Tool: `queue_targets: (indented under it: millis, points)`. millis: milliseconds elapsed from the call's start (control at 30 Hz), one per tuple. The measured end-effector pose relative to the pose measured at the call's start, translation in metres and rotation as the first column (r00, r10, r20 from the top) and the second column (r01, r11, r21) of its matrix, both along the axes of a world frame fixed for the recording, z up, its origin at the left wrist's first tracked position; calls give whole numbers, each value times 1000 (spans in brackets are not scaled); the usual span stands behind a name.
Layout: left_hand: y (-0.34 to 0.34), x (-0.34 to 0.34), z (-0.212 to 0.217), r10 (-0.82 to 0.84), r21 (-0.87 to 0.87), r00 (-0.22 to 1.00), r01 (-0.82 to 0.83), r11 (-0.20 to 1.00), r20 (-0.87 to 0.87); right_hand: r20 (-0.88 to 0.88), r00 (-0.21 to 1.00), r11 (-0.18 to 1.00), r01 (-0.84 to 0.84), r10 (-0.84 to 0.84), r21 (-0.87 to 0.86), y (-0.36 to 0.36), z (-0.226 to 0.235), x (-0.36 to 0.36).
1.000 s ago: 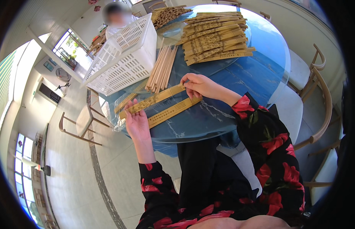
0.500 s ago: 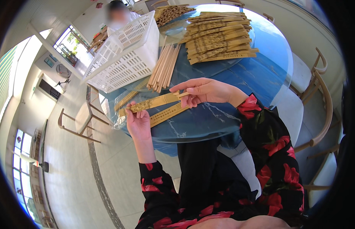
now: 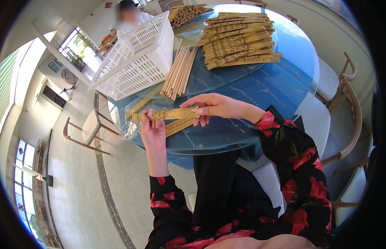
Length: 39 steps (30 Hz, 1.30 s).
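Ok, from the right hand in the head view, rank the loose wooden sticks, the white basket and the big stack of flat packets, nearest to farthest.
Measured from the right hand:
1. Loose wooden sticks, on the glass turntable just beyond the hand, slightly left.
2. White basket, farther left, beside the sticks.
3. Stack of flat packets, at the far side of the turntable, up and right.

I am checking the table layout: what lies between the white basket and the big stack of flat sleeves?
In the head view, a bundle of bare chopsticks lies between the basket and the stack.
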<state>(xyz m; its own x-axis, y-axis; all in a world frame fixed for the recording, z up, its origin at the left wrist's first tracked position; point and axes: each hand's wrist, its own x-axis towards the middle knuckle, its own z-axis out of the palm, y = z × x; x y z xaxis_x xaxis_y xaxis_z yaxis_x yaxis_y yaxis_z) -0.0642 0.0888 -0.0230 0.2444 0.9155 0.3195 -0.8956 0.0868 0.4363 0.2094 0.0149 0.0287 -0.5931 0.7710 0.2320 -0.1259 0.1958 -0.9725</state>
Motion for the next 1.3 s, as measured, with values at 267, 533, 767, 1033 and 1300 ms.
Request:
queue_targets:
  millis: [267,533,767,1033,1300]
  points:
    - [5,7,-1,-24,19,1000,23,1000,15,-6,999,998,51,-51,34,-3,2,6]
    - [-1,14,3,90,86,986,-78,993,-142,235,867,894,394,-439,214,13,-18,6]
    - [-8,18,2,138,68,961,-125,990,-241,81,891,892,450,-447,-31,18,-17,12]
    - [-6,11,-3,84,35,983,-79,996,-165,-145,969,947,153,-199,-282,5,-4,14]
    - [-11,15,2,89,82,980,-75,994,-179,-15,968,963,248,-252,-109,9,-10,16]
